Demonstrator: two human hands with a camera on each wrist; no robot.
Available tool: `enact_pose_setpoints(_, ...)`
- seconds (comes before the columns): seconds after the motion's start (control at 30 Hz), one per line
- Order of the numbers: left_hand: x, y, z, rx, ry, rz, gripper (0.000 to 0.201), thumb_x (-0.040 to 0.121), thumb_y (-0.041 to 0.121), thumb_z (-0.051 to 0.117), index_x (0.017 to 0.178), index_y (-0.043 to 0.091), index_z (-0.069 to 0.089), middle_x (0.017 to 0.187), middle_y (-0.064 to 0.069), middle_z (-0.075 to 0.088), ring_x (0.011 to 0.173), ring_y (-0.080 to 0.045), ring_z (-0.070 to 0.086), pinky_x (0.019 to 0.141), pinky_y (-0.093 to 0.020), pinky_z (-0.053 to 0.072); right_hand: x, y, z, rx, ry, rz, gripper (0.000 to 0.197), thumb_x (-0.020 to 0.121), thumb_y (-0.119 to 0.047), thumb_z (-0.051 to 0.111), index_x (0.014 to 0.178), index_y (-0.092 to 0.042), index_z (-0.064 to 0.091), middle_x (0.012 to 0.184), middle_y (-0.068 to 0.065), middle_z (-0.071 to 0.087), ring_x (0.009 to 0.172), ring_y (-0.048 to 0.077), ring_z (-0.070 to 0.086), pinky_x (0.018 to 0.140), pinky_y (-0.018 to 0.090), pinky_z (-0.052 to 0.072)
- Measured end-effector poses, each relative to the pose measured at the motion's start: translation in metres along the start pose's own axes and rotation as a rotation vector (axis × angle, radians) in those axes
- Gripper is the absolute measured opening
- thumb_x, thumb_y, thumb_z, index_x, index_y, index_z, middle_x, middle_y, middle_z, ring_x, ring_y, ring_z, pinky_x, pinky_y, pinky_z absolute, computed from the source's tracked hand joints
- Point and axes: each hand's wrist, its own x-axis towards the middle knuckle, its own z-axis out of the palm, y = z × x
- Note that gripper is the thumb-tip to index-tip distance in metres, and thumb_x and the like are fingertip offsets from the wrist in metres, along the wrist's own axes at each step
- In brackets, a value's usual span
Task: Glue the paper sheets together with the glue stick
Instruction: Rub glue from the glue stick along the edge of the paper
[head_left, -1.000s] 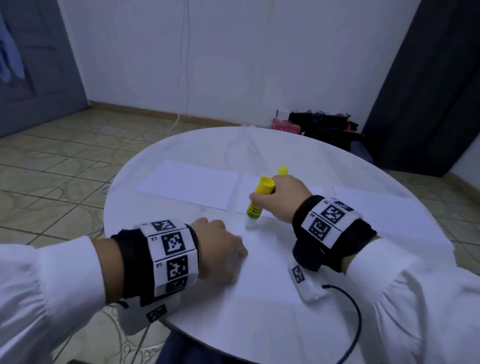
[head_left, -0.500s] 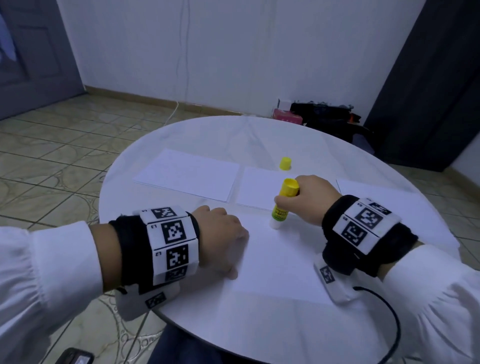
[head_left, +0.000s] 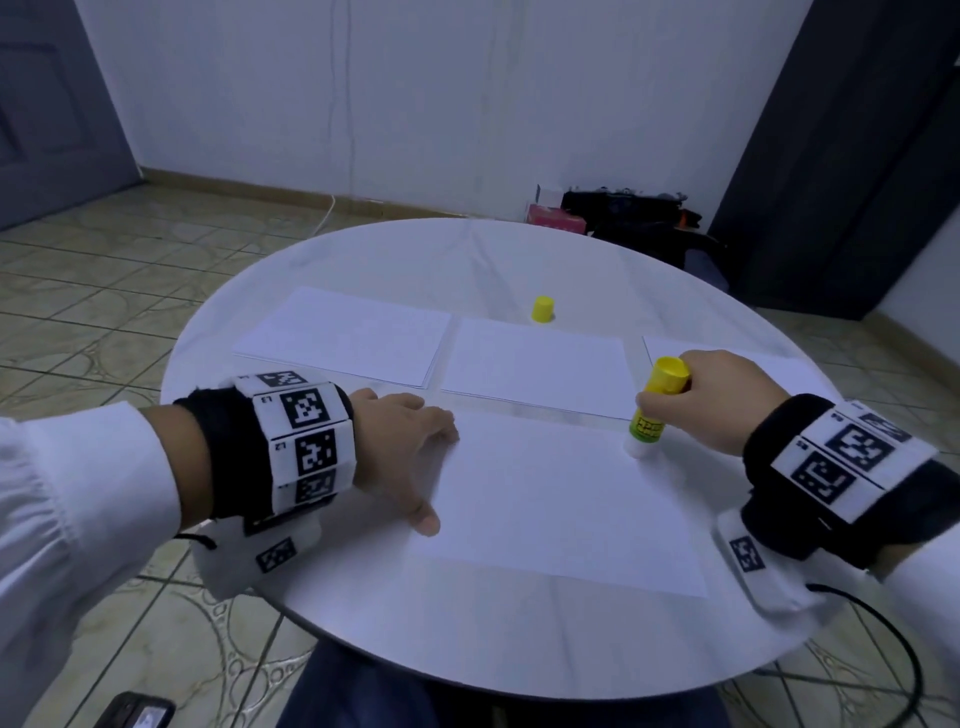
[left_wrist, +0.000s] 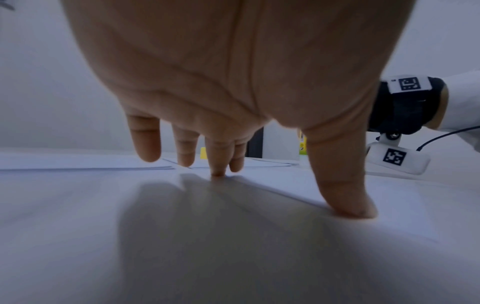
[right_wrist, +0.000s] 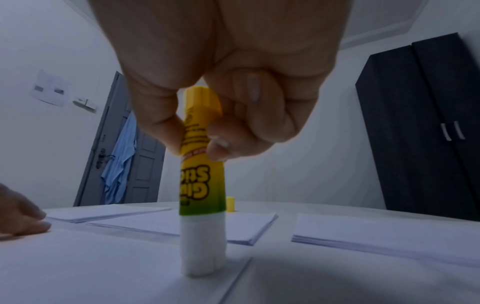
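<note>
A single paper sheet (head_left: 561, 499) lies flat near the front edge of the round white table (head_left: 519, 649). The left hand (head_left: 402, 452) rests on the sheet's left edge with its fingers (left_wrist: 221, 162) spread out straight and the thumb pressed down, so the sheet stays put. The right hand (head_left: 727, 400) holds the glue stick (head_left: 652, 410), with thumb and fingers wrapped round its yellow tube. The stick stands nearly upright, and its white glue end touches the sheet at the far right corner.

I think the gluing is under way. The cap is off, and the glue is on the paper. I cannot see how much of the sheet has glue on it, because the glue does not show up on white paper.

Just past this sheet are three piles of paper (head_left: 535, 364) in a row, one on the left, one in the middle and one near the right edge. None of them is laid on the front sheet yet, so joining the sheets is still to do. The yellow cap (head_left: 543, 309) stands behind the middle pile.
</note>
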Motion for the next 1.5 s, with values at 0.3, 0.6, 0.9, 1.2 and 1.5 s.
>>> enact_pose_setpoints(0.3,-0.006,-0.002,-0.003,-0.025,-0.063,-0.051,0.144,0.051,0.071,0.077,0.149,0.028,-0.019,0.158,0.005,0.017,0.142,-0.023,0.025,0.117,-0.041,0.016,-0.018,-0.081,0.019,0.207,-0.085,-0.342,0.024,0.075,-0.03,0.066,0.071,-0.007,0.061,0.074,0.003,0.059,0.068,0.015,0.051,0.059,0.026,0.038)
enact_pose_setpoints(0.6,-0.007,-0.003,-0.001,-0.051,-0.057,-0.071,0.126,0.041,0.076,0.076,0.135,0.045,-0.003,0.138,0.008,0.037,0.123,-0.029,0.037,0.106,-0.048,0.035,-0.018,-0.127,0.046,0.074,-0.167,-0.432,0.034,0.081,-0.035,0.062,0.062,-0.016,0.041,0.067,-0.002,0.045,0.062,0.013,0.043,0.05,0.025,0.028)
enact_pose_setpoints(0.9,-0.002,0.0,0.0,0.032,-0.122,-0.023,0.13,0.016,0.09,0.053,0.133,0.043,0.023,0.136,0.008,0.044,0.134,-0.025,0.033,0.105,-0.054,0.031,-0.059,-0.119,0.038,0.02,-0.308,-0.572,0.021,0.081,-0.028,0.062,0.07,-0.013,0.052,0.069,0.0,0.053,0.065,0.014,0.047,0.058,0.027,0.038)
enact_pose_setpoints(1.2,-0.012,0.016,-0.014,0.085,-0.122,-0.171,0.139,0.052,0.065,0.082,0.15,0.032,-0.012,0.153,-0.004,0.029,0.137,-0.029,0.033,0.111,-0.044,0.03,-0.074,-0.08,0.028,0.035,-0.266,-0.531,0.016,0.078,-0.03,0.064,0.074,-0.017,0.056,0.074,-0.006,0.059,0.072,0.011,0.054,0.063,0.023,0.044)
enact_pose_setpoints(1.5,-0.004,0.025,-0.017,0.201,-0.129,-0.156,0.141,0.052,0.065,0.082,0.15,0.034,-0.014,0.15,-0.006,0.032,0.136,-0.028,0.033,0.113,-0.042,0.027,-0.079,-0.003,0.002,0.041,-0.209,-0.372,0.024,0.074,-0.032,0.067,0.083,-0.009,0.064,0.083,0.002,0.067,0.08,0.018,0.06,0.076,0.037,0.051)
